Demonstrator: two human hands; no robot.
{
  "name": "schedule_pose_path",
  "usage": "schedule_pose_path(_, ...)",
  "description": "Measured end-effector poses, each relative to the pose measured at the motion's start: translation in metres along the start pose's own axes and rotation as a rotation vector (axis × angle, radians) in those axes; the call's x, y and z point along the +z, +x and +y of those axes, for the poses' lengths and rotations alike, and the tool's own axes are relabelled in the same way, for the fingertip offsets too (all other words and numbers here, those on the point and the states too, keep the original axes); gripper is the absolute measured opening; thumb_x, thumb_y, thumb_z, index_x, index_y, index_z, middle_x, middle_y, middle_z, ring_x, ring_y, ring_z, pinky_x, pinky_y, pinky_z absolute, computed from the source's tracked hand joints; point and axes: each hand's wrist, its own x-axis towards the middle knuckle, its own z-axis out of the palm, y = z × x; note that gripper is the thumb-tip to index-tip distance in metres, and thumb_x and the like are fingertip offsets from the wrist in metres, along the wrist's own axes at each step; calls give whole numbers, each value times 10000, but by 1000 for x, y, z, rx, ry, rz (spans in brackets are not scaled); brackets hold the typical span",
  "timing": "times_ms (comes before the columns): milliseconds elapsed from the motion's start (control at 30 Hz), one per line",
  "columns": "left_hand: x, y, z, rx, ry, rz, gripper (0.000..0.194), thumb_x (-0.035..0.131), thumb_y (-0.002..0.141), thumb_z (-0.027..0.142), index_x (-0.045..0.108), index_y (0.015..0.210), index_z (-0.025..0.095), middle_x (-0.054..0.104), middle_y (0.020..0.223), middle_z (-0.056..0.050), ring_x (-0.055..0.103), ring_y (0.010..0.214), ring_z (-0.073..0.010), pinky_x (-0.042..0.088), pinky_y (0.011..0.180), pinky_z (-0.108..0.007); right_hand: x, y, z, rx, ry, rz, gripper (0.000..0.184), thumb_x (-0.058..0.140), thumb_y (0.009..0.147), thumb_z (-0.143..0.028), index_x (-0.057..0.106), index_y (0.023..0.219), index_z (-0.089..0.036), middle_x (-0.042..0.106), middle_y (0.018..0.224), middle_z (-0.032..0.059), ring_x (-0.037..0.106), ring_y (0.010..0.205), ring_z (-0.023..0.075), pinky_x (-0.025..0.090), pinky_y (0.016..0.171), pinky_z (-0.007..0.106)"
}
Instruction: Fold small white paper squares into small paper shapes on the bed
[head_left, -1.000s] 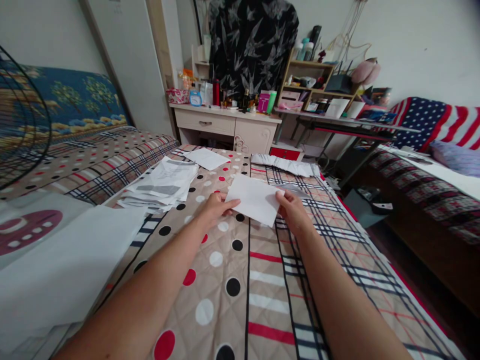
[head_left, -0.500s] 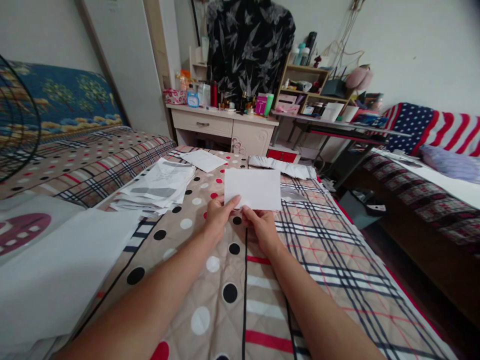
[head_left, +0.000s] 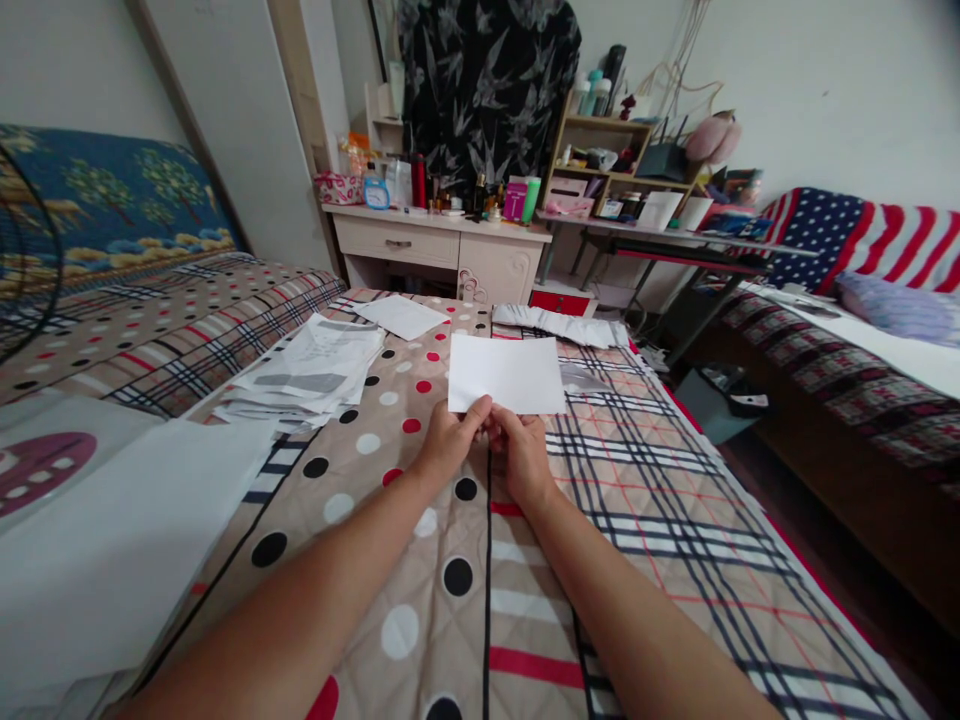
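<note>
— Right hand [head_left: 527, 455] is no longer gripping the right end of the white sheet [head_left: 517, 368], as one second ago; it is now meeting the left hand [head_left: 448, 440] at the near edge.

— What are the fingers doing?

— Left thumb is pressing on the near edge. Right thumb is pinching the same edge just beside it. Fingers beneath are curling inward; some fingertips are lying hidden.

— Where is the sheet sitting?

— It is extending away from both hands, over the quilted bedspread [head_left: 442, 650]. Paper stack [head_left: 307, 365] is lying to its left, with a loose sheet [head_left: 401, 316] lying beyond. Crumpled white strip [head_left: 559, 325] is lying past its far edge. Grey piece [head_left: 583, 379] is showing just beside its right edge.
</note>
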Motion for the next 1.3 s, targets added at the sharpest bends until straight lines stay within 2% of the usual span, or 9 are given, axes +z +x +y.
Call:
schedule_pose_path(267, -5, 5, 1, -10, -157, 61, 374, 674, 757, 447, 477, 575, 188, 415, 483, 46, 369, 439, -80, 302, 461, -228, -9, 9, -4, -31, 31, 192, 255, 645, 669, -319, 571, 478, -167, 451, 434, -36, 306, 410, 69, 190, 417, 247)
schedule_pose_path(367, -7, 7, 2, -34, -169, 79, 371, 692, 739, 438, 479, 573, 184, 426, 482, 44, 381, 435, -74, 289, 450, -220, -13, 10, -5, -75, 25, 170, 246, 644, 685, -310, 600, 494, -160, 488, 448, -26, 340, 413, 71, 221, 424, 248)
schedule_pose_path(467, -10, 9, 2, -30, -209, 162, 384, 699, 724, 429, 465, 551, 178, 424, 470, 48, 394, 428, -67, 290, 438, -211, -16, 11, -3, -107, 70, 138, 203, 631, 692, -278, 626, 526, -161, 514, 464, -27, 375, 417, 73, 247, 429, 241)
schedule_pose_path(600, -15, 13, 1, -43, -275, 260, 366, 714, 698, 423, 487, 570, 166, 442, 472, 53, 412, 420, -61, 296, 419, -200, -18, 12, 0, -72, 105, 88, 168, 619, 680, -255, 635, 543, -159, 539, 475, -20, 391, 412, 76, 254, 420, 236)
schedule_pose_path(800, -12, 9, 2, -62, -194, 181, 352, 748, 664, 410, 537, 563, 147, 489, 477, 38, 406, 418, -55, 309, 422, -200, -16, 11, 1, -88, 91, 93, 168, 621, 705, -270, 622, 572, -168, 553, 510, -22, 403, 445, 83, 289, 445, 237)
schedule_pose_path(900, -6, 3, 1, -67, -123, 118, 288, 772, 634, 380, 602, 608, 149, 550, 508, 20, 449, 443, -78, 345, 446, -215, -12, 6, 1, -83, 59, 13, 198, 628, 732, -289, 609, 576, -170, 530, 514, -30, 407, 460, 82, 300, 462, 234)
schedule_pose_path(1067, -1, -4, -2, -112, -71, 16, 300, 704, 699, 407, 610, 546, 167, 594, 539, -13, 498, 491, -109, 384, 493, -237, -6, 3, 3, -24, 102, -100, 322, 662, 760, -385, 539, 543, -181, 495, 484, -39, 413, 452, 85, 307, 458, 231)
schedule_pose_path(1167, -2, -3, -1, -113, -122, 40, 237, 722, 679, 364, 612, 597, 170, 568, 530, 14, 472, 468, -96, 366, 470, -230, -9, 5, 4, -4, 105, -49, 307, 701, 725, -376, 549, 550, -175, 502, 492, -42, 388, 436, 72, 280, 432, 221)
schedule_pose_path(1300, -11, 6, 3, -113, -182, 167, 251, 737, 659, 350, 591, 612, 151, 540, 515, 27, 448, 442, -71, 339, 443, -208, -17, 11, 2, -16, 115, 59, 267, 705, 695, -324, 555, 536, -169, 495, 486, -41, 357, 416, 61, 234, 407, 218)
